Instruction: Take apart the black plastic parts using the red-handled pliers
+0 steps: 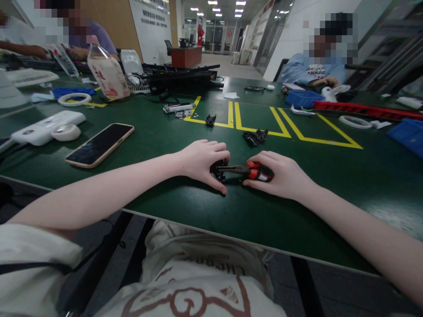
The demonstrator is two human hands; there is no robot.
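Observation:
My right hand (280,174) is closed around the red and black handles of a pair of pliers (243,169). The long jaws point left and reach a small black plastic part (218,171). That part sits between the thumb and fingers of my left hand (206,165), which are curled about it at the table surface. Whether the jaws grip the part or only touch it, I cannot tell. Just beyond my hands lie broken black plastic pieces (256,137) and a smaller black fragment (210,119).
A phone (101,144) lies left of my hands on the green table (158,189), near a white device (48,127). Yellow tape (264,132) marks the surface. Behind stand a plastic bottle (107,75) and dark long parts (185,79). A blue bin (408,136) is right. People sit opposite.

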